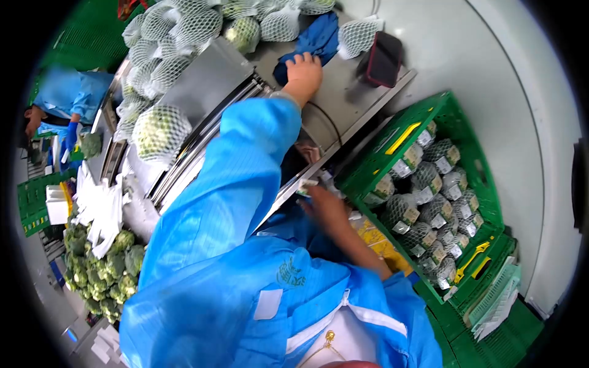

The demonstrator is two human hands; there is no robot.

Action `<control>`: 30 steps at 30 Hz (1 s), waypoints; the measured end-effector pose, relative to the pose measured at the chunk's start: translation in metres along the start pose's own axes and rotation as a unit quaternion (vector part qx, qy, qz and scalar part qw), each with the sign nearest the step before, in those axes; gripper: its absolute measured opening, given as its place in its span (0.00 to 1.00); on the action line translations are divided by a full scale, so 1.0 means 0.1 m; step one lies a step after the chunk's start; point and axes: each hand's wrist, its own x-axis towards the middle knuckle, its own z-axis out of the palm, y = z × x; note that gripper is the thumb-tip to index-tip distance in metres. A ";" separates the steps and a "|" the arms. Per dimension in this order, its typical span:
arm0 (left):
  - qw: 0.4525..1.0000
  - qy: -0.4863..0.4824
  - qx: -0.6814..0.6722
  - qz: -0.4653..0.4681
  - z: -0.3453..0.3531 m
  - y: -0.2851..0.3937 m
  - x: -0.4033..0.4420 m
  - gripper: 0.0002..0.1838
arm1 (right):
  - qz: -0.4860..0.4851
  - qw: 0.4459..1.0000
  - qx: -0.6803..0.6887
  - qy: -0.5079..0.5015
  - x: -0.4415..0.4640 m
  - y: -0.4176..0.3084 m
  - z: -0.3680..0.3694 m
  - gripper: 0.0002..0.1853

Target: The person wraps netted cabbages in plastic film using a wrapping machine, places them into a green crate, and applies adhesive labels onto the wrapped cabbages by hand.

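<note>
My left hand (304, 76) lies over a crumpled blue cloth (319, 40) on the metal worktop (322, 126). Its fingers are slightly bent and apart, with no firm grip visible. Lower down, by the worktop's front edge, is my right hand (328, 211), smeared by motion. A small white-and-green label (306, 186) shows at its fingertips; whether the hand holds it is unclear. Near my left hand are a dark phone-like device with a red edge (384, 59) and a white-netted item (359, 37). A white-netted cauliflower (161, 135) sits left of my left sleeve.
A green crate (481, 165) on the right holds several dark-netted, labelled items (423, 178). More white-netted vegetables (175, 30) are piled at the upper left. Below them on the left lie loose green vegetables (101, 264). Another person in blue (76, 95) stands at the far left.
</note>
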 end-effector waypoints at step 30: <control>0.902 0.232 -0.250 0.265 -1.08 -0.30 0.16 0.23 | -0.039 0.923 -0.110 0.367 -0.69 0.30 -2.05 0.22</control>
